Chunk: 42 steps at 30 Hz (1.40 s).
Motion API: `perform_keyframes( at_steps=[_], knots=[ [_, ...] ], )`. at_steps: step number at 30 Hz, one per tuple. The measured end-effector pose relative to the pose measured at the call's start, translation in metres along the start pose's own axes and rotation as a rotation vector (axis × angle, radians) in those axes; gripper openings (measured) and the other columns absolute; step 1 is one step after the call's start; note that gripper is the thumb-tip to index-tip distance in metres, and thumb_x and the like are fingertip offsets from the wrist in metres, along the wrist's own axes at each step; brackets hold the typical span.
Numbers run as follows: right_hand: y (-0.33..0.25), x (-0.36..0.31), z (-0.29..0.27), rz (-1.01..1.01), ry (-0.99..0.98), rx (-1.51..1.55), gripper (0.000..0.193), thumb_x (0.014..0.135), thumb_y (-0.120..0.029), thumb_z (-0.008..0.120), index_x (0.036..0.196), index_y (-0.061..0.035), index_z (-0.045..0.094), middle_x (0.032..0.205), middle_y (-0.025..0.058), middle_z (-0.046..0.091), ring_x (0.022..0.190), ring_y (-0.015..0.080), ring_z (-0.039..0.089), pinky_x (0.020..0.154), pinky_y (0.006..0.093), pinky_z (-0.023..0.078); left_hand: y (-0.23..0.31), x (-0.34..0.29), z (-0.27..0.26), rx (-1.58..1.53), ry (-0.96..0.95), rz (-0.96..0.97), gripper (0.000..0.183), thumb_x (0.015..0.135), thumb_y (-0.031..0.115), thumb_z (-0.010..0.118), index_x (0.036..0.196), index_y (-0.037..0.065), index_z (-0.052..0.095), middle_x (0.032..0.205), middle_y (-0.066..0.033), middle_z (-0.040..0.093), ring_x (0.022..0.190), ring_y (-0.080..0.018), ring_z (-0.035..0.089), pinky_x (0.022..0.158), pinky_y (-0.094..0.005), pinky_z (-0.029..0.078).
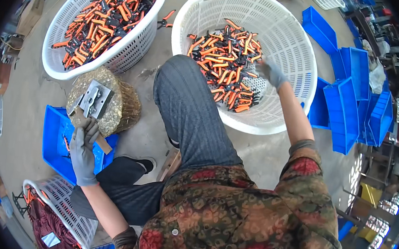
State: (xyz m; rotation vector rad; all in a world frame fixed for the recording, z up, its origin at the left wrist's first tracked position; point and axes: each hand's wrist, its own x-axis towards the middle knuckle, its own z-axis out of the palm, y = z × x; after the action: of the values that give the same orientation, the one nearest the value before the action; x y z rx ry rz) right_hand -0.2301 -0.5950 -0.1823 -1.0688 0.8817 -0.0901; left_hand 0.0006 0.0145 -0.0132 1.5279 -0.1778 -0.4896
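Note:
My left hand [84,148], in a grey glove, is closed around a flat brown wooden handle [103,144] beside a stump. What sits at the handle's far end I cannot make out. On top of the round stump [128,100] rests a metal plate [100,108] with a dark metal piece on it. Over on the right, my gloved right hand [273,74] reaches into a white plastic basket [292,45], at the edge of a heap of orange-and-black-handled hand tools [223,67]. Its fingers are blurred, so whether they hold one is unclear.
Another white basket [143,39] at the far left is heaped with similar tools; one tool [167,19] lies on the floor between the baskets. A blue bin [55,147] stands below the stump. Blue bins [340,113] pile up at right. A basket with dark red cloth [48,220] is near left.

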Motion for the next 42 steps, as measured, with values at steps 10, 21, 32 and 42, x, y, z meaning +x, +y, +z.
perform_keyframes(
  at_steps=[10, 21, 32, 42],
  knots=[
    [0.142, 0.061, 0.093, 0.503, 0.187, -0.449, 0.038, 0.084, -0.047, 0.05, 0.084, -0.0093, 0.055, 0.088, 0.0091, 0.063, 0.085, 0.0279, 0.059, 0.08, 0.0441, 0.045, 0.0, 0.015, 0.004, 0.081, 0.036, -0.14, 0.044, 0.097, 0.03, 0.041, 0.119, -0.007, 0.048, 0.112, -0.0192, 0.058, 0.101, -0.0216, 0.06, 0.089, -0.0304, 0.047],
    [0.024, -0.035, 0.154, -0.088, -0.022, 0.321, 0.027, 0.088, -0.035, 0.053, 0.079, -0.0095, 0.052, 0.069, 0.0017, 0.053, 0.067, 0.0168, 0.057, 0.066, 0.0308, 0.049, 0.02, 0.005, 0.014, 0.032, 0.028, -0.089, 0.043, 0.097, 0.031, 0.042, 0.118, -0.007, 0.049, 0.111, -0.0185, 0.059, 0.1, -0.0211, 0.06, 0.088, -0.0296, 0.047],
    [-0.047, -0.212, 0.323, -0.787, -0.274, -0.555, 0.02, 0.084, -0.024, 0.058, 0.08, -0.0044, 0.057, 0.063, 0.0051, 0.056, 0.057, 0.0196, 0.056, 0.059, 0.0282, 0.046, 0.088, -0.018, 0.115, -0.11, -0.168, 0.159, 0.049, 0.089, 0.013, 0.05, 0.134, 0.0, 0.036, 0.103, -0.0126, 0.061, 0.101, -0.0184, 0.058, 0.09, -0.0328, 0.043],
    [-0.02, -0.246, 0.4, -1.03, -0.48, -0.895, 0.022, 0.082, -0.025, 0.063, 0.081, -0.0034, 0.059, 0.063, 0.0052, 0.055, 0.059, 0.0112, 0.055, 0.056, 0.0266, 0.043, 0.035, -0.029, 0.062, -0.284, 0.266, -0.006, 0.028, 0.09, 0.025, 0.053, 0.104, 0.001, 0.053, 0.076, -0.0044, 0.059, 0.054, -0.0105, 0.054, 0.051, -0.0223, 0.046]
  ],
)
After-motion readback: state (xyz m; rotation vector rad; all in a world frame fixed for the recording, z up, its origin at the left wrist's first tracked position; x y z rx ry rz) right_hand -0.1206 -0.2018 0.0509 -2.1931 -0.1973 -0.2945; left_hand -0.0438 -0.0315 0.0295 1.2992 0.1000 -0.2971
